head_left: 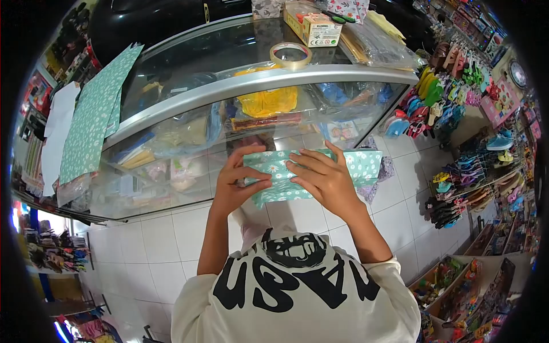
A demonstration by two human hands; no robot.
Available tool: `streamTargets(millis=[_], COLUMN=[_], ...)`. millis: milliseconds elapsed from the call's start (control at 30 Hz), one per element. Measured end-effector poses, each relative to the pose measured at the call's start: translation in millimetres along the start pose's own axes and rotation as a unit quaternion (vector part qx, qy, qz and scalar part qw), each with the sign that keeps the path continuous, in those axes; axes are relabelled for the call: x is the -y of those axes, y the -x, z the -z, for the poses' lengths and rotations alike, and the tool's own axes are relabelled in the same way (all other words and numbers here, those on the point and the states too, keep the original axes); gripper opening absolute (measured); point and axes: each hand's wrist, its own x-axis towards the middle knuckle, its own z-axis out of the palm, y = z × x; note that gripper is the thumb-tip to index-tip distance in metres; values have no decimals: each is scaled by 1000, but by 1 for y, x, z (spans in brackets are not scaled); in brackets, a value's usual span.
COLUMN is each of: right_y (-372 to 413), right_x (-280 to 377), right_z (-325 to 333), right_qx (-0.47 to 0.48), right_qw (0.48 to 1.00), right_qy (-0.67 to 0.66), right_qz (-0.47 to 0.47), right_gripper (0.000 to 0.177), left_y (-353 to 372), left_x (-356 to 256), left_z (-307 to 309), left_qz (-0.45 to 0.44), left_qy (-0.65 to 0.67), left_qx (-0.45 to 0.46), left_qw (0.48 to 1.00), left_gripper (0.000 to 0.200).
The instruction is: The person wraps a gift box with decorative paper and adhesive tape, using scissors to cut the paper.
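In front of my chest I hold a folded piece of mint-green wrapping paper with white daisies (369, 166). My left hand (237, 180) grips its left end, with the fingers and thumb bent round the edge. My right hand (326, 180) is closed over the paper's middle and right part, fingers lying across the top. The paper has long creases, and its lower edge hangs loose at the left. Whether anything is inside the fold is hidden.
A glass display counter (257, 77) stands ahead, bearing a tape roll (291, 56), a small box (320, 31), scissors (337, 17) and plastic-wrapped sheets (383, 46). More daisy paper (94, 120) lies at its left end. Racks of sandals (440, 86) line the right side.
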Motion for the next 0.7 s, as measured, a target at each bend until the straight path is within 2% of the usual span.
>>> streamTargets(millis=[167,267,467,567,700], right_y=[3,1,3,6,4], right_x=[-3,-2,-8,-9,-7], right_z=[-8,-6,-8,-14,-16], right_qx=[6,7,-9,12,20], right_qw=[1000,1000,999,999,999], right_qy=[-22,-29,-37,-46,-46], right_qz=[2,1,20,17,18], right_gripper=[29,29,29,27,28], left_y=[-2,-4,0,-6,-6], left_x=[-9,-19,-8,-34,-38], left_z=[-1,-4,2,-7,-5], left_qz=[-3,-26,10,-7,-39], left_qy=[-69,-197,-103,-303,-351], left_qx=[-17,-6,10,-23,38], left_qw=[998,980,995,953,935], left_gripper=[23,24,26,20,18])
